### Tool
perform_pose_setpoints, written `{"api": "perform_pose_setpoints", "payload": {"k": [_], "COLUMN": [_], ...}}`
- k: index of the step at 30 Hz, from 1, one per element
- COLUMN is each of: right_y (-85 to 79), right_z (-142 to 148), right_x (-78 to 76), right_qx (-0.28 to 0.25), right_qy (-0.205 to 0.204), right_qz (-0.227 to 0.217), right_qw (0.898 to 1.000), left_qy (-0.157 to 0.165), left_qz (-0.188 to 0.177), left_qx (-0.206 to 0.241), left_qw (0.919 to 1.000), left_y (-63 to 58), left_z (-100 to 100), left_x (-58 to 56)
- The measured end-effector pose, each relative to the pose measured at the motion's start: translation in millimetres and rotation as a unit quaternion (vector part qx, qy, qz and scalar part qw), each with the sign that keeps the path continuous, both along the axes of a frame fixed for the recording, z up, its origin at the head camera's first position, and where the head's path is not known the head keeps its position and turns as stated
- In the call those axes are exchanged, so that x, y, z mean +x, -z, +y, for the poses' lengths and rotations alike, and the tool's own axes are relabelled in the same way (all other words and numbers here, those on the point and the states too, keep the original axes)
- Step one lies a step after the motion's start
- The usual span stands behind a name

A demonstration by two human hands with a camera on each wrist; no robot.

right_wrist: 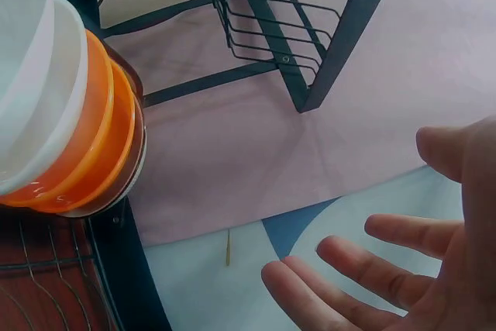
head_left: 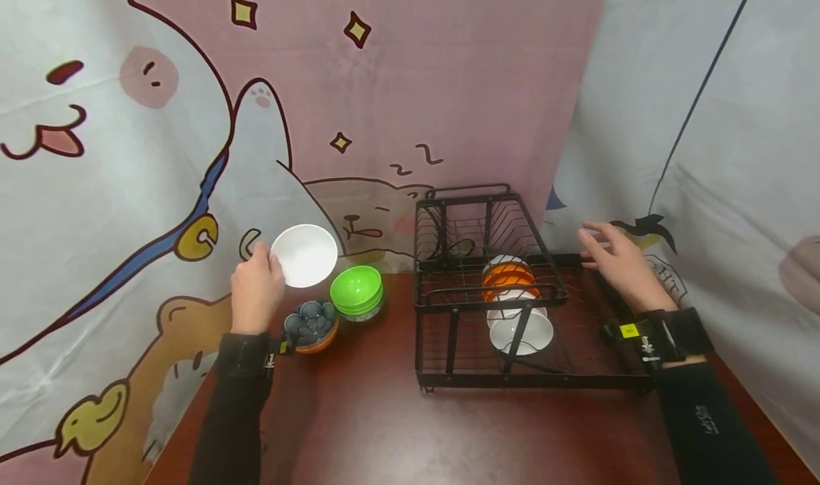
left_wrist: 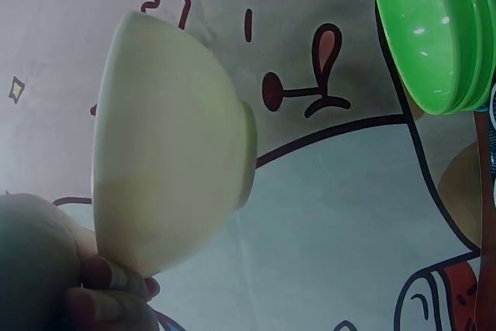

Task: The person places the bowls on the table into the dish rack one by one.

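My left hand (head_left: 256, 289) pinches a white bowl (head_left: 305, 256) by its rim, thumb and fingers at its edge, raised above the table on the left. In the left wrist view the bowl (left_wrist: 170, 149) is tipped on its side, its foot facing right. Below it on the table sit a stack of green bowls (head_left: 356, 290) and a dark patterned bowl (head_left: 311, 323) over an orange one. My right hand (head_left: 624, 268) hovers empty at the right of the black dish rack (head_left: 492, 300), fingers spread. White and orange bowls (right_wrist: 101, 122) stand tilted in a row inside the rack.
The two-level rack has an upper wire basket (head_left: 442, 228) and a lower tray (head_left: 589, 350) on the reddish-brown table (head_left: 371, 428). A printed cloth (head_left: 448, 65) with cartoon animals hangs close behind and at both sides.
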State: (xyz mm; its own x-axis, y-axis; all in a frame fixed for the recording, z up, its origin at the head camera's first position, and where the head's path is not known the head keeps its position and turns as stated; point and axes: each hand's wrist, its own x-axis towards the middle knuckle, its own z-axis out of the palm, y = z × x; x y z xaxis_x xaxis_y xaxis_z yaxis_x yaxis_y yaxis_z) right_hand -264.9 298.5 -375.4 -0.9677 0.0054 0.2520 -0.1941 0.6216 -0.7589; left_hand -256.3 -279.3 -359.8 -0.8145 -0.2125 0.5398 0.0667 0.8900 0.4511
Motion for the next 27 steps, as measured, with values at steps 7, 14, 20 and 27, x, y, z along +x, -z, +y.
{"api": "perform_pose_setpoints", "payload": {"k": [7,14,20,27], "right_y": [-39.5,-104.0,-140.0,-145.8], "right_z": [-9.7,-47.5,-100.2,-144.8], "right_x": [-4.2,-0.2,4.3,6.2], "right_qx": [0.030,0.071,0.110,0.087], "right_qy": [-0.009,-0.074,-0.141,-0.196], "right_qz": [0.018,0.007,0.012,0.007], "right_qw": [0.999,0.995,0.984,0.977], "left_qy": [0.024,0.109,0.183,0.269], "left_qz": [0.059,0.140,0.162,0.153], "left_qx": [0.000,0.007,-0.016,-0.028], "left_qw": [0.9980,0.9841,0.9695,0.9505], "left_y": [-23.9,-65.3,-85.2,-87.8], "left_z": [23.7,83.7,143.3,190.4], "left_x": [-9.7,-12.9,-5.8,7.3]}}
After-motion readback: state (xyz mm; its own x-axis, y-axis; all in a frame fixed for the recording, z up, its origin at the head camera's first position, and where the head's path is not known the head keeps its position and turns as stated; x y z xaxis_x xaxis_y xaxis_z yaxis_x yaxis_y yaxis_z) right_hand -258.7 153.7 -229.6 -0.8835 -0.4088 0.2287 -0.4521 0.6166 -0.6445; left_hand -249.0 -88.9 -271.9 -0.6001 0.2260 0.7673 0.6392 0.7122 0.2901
